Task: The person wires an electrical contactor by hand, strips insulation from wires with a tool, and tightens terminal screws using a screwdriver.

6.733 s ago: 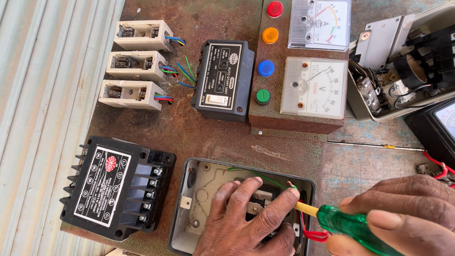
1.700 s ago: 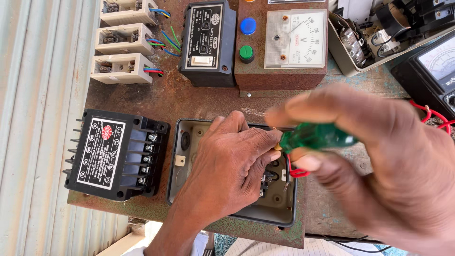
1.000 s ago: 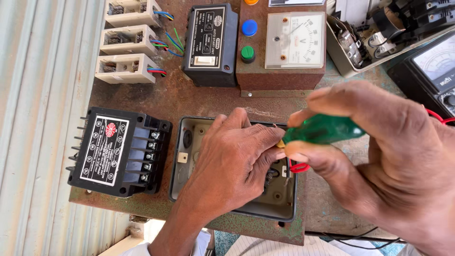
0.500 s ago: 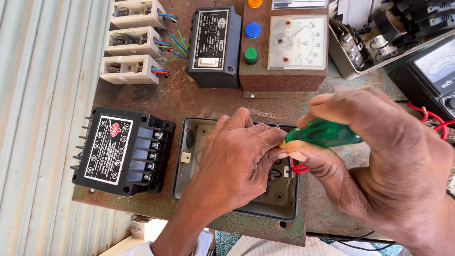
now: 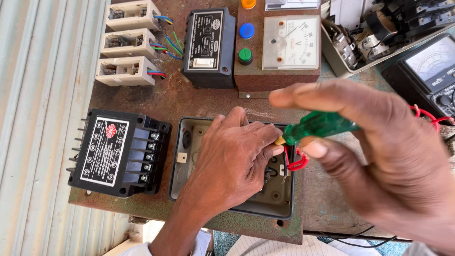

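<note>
Green-handled screwdriver [image 5: 318, 127] with a translucent plastic grip sits pinched between the thumb and forefinger of my right hand [image 5: 379, 161], my fingers closed firmly around it; its yellowish neck points left toward my other hand, and the metal tip is hidden behind my knuckles. My left hand [image 5: 237, 161] lies palm down inside the open grey metal switch box [image 5: 187, 156], fingers curled and pressed onto the fittings in its middle. I cannot tell whether those fingers clamp a part or merely press on it, since they cover what lies under them. Just beside my left fingertips a red looped wire [image 5: 296, 162] curls up from the box's right side, close under the screwdriver's grip.

The box is fixed to a rusty brown metal panel [image 5: 189, 97]. Left of the box, near it but apart, stands a black ribbed rectangular unit with screw terminals [image 5: 118, 152]. Above that, three cream ceramic fuse holders [image 5: 124, 43] are stacked in a column, with coloured wires running from their right sides. Right of them is a black rectangular box with a white label [image 5: 208, 47], then a brown wooden block [image 5: 277, 76] carrying a blue round button [image 5: 246, 31], a green round button [image 5: 245, 55] and a white-faced analogue meter [image 5: 291, 42]. At the far right edge sits a black multimeter with a needle dial [image 5: 429, 71].
</note>
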